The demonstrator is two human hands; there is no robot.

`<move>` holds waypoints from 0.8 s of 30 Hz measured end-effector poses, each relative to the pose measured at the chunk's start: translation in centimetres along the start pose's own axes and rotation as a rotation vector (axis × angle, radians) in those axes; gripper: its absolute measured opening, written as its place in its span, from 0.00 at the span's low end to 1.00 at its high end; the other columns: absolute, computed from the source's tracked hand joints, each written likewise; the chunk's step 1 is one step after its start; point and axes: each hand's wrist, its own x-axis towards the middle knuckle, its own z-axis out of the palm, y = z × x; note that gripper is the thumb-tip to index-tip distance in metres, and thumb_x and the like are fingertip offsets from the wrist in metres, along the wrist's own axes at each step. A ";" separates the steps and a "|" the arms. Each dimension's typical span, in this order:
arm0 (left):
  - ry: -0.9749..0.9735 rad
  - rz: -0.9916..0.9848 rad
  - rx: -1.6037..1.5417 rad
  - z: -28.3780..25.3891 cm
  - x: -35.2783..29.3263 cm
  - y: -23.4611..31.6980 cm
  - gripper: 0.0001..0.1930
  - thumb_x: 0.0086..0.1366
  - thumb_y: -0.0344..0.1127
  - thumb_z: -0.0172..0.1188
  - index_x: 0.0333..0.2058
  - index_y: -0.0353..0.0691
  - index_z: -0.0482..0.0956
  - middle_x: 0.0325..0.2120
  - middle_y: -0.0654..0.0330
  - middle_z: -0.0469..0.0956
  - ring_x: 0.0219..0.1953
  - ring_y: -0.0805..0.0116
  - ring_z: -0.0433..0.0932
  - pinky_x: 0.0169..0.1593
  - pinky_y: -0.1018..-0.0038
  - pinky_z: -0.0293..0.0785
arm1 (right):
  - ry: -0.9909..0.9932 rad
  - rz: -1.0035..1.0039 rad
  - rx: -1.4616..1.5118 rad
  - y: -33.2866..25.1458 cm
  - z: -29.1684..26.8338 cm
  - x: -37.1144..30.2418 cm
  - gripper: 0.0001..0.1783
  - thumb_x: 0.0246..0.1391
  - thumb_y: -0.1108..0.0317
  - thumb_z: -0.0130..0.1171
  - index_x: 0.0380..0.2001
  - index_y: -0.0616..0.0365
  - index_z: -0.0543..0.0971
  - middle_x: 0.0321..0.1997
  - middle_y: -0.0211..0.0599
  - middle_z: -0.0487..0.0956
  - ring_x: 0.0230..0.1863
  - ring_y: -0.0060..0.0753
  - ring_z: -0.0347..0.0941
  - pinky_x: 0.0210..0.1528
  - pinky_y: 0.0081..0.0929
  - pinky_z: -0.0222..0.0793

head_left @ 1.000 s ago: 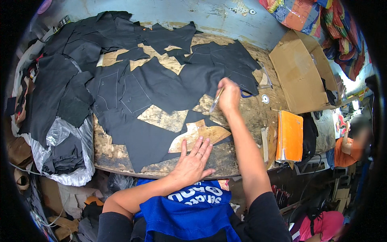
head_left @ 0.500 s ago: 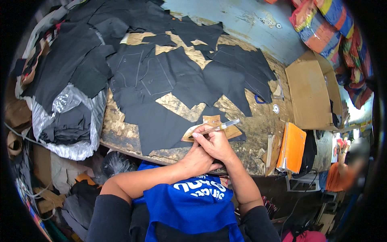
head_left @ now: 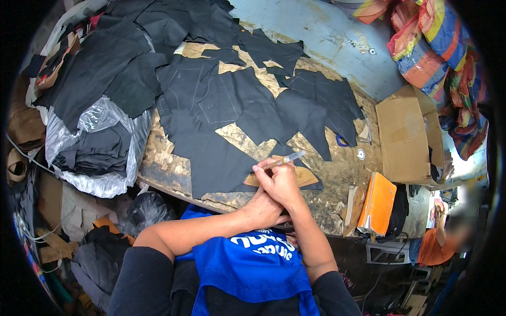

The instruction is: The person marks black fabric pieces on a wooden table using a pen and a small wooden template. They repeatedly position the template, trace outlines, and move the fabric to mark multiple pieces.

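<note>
You are holding a slim marking pen point(head_left: 285, 159) in your right hand point(head_left: 279, 181), fingers pinched around its lower end; the pale barrel is pointing toward 2 o'clock, its tip hanging over the worn wooden table point(head_left: 337, 174). Your left hand point(head_left: 262, 208) is resting at 6 o'clock of the right one, tucked under the right wrist and touching it; whether its fingers are curled or flat, I cannot tell, and it is grasping nothing visible.

Just beneath the right hand, a tan wooden template point(head_left: 304, 176) is lying flat on the table, partly on a large piece of black cut fabric point(head_left: 211, 163) sitting at 9 o'clock of your hands. More black fabric pieces point(head_left: 247, 100) are spreading toward 12 o'clock, overlapping one another.

At 3 o'clock, an orange book point(head_left: 377, 203) is resting at the table edge. A cardboard box point(head_left: 406, 137) is standing at 2 o'clock. At 9 o'clock, well apart, a clear plastic bag point(head_left: 100, 152) is holding dark folded cloth.
</note>
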 end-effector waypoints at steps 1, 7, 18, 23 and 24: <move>-0.031 -0.014 0.030 -0.4 0.0 0.2 0.37 0.58 0.55 0.55 0.59 0.33 0.61 0.58 0.41 0.61 0.64 0.42 0.52 0.64 0.41 0.40 | 0.090 -0.098 0.067 0.1 0.0 0.4 0.10 0.47 0.68 0.63 0.25 0.66 0.79 0.20 0.40 0.77 0.20 0.30 0.73 0.25 0.27 0.68; -0.190 -0.122 0.175 -2.3 0.4 1.4 0.41 0.58 0.57 0.55 0.60 0.30 0.58 0.62 0.45 0.56 0.67 0.50 0.48 0.63 0.36 0.37 | 0.131 -0.020 -0.086 1.6 -2.1 1.6 0.10 0.48 0.69 0.61 0.24 0.66 0.78 0.20 0.43 0.77 0.22 0.35 0.75 0.26 0.29 0.69; -0.161 -0.111 0.157 -2.1 0.4 1.4 0.40 0.61 0.59 0.52 0.60 0.30 0.58 0.61 0.47 0.59 0.67 0.53 0.48 0.62 0.34 0.35 | 0.232 -0.159 0.036 3.5 -1.6 2.6 0.05 0.50 0.76 0.58 0.25 0.68 0.76 0.23 0.40 0.75 0.22 0.28 0.73 0.26 0.25 0.67; -0.200 -0.115 0.146 -2.5 0.5 1.4 0.40 0.61 0.58 0.52 0.60 0.29 0.57 0.62 0.46 0.57 0.68 0.52 0.47 0.62 0.33 0.35 | 0.275 -0.097 0.081 3.4 -1.3 2.4 0.06 0.51 0.74 0.59 0.25 0.68 0.77 0.23 0.40 0.76 0.23 0.28 0.74 0.27 0.23 0.69; -0.210 -0.120 0.145 -2.5 0.6 1.4 0.41 0.61 0.58 0.52 0.60 0.29 0.57 0.62 0.46 0.56 0.68 0.52 0.47 0.62 0.33 0.35 | 0.284 -0.078 0.110 3.4 -1.3 2.3 0.06 0.51 0.74 0.59 0.25 0.68 0.77 0.22 0.40 0.76 0.23 0.28 0.75 0.27 0.23 0.69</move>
